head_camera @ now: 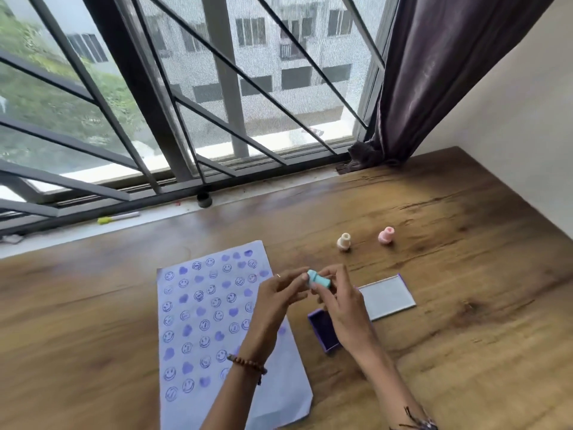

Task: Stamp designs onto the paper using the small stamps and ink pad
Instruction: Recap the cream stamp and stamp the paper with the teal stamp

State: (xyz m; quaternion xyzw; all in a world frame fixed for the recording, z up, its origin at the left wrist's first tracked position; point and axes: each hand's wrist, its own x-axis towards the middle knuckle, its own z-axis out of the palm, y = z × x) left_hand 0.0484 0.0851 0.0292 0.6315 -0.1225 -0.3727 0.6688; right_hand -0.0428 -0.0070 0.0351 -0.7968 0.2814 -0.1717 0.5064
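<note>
A small teal stamp [319,279] is held lying sideways above the table, between both hands. My right hand [336,301] grips its body, and the fingertips of my left hand [279,294] touch its left end. Below them lies the white paper [201,324], covered with several purple smiley and heart prints. The open purple ink pad [324,333] sits right of the paper, partly hidden by my right hand. Its lid [389,297] lies beside it. A cream stamp [344,242] and a pink stamp [386,235] stand further back.
The wooden table [449,352] runs up to a window sill with a yellow-capped pen [116,217] and a small dark cup [204,200]. A dark curtain [434,79] hangs at the back right, next to a white wall.
</note>
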